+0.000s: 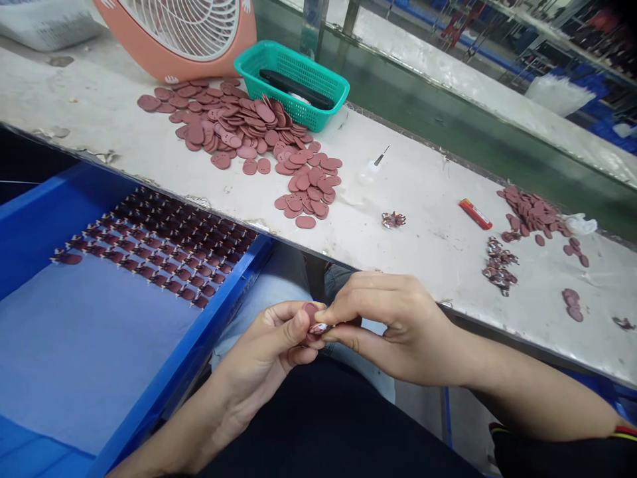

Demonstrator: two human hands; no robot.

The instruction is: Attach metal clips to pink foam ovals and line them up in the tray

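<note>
pink electric fan [179, 33] | teal plastic basket [291, 86] | red lighter [475, 214] | blue tray [64, 189]

Small maroon disc [311, 312], upright, pinched

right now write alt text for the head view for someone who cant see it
The left hand and right hand pinch a small reddish-brown disc above the person's lap, at the edge of a scuffed white workbench. Piles of matching discs lie on the workbench, and a blue tray to the left holds neat rows of similar pieces.
</note>
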